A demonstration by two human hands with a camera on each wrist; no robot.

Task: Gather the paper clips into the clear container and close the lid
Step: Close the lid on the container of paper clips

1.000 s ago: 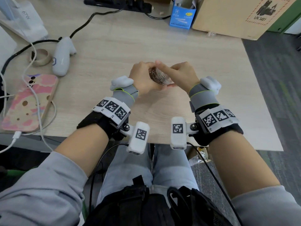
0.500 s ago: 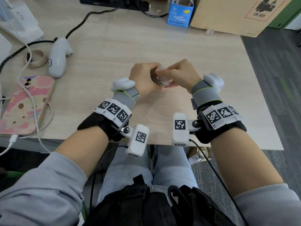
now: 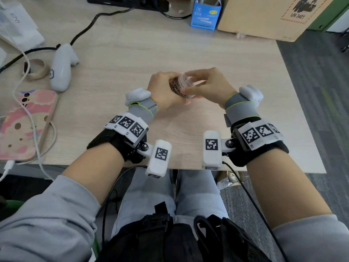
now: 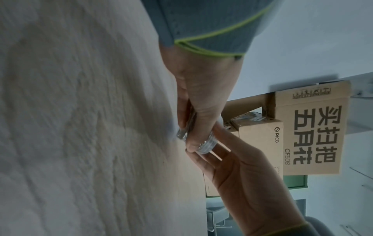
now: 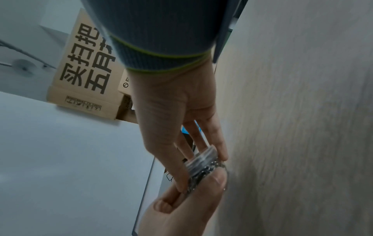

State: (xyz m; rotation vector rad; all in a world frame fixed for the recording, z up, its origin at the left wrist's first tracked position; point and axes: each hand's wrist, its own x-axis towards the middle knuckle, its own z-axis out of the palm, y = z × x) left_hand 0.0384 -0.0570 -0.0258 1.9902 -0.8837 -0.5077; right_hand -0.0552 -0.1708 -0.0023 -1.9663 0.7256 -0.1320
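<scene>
The small clear container point(image 3: 178, 89), packed with metal paper clips point(image 3: 175, 87), is held tilted just above the wooden table point(image 3: 188, 53). My left hand point(image 3: 166, 89) grips its body; in the left wrist view the left hand point(image 4: 201, 99) wraps around the container point(image 4: 184, 133). My right hand point(image 3: 205, 82) pinches the clear lid point(image 3: 186, 80), which sits on the container's mouth. In the right wrist view the right fingers point(image 5: 220, 143) curl around the lid point(image 5: 203, 157), above the paper clips point(image 5: 203, 173). How tightly the lid is seated is hidden.
A pink phone point(image 3: 22, 125) with a white cable, a white controller point(image 3: 61, 67) and a tape roll point(image 3: 35, 69) lie at the left. A blue box point(image 3: 204, 16) and a cardboard box point(image 3: 264, 14) stand at the back. The table's near edge is under my wrists.
Both hands stay together on the container. The right fingers have shifted from one pointing across the top to several curled around the lid.
</scene>
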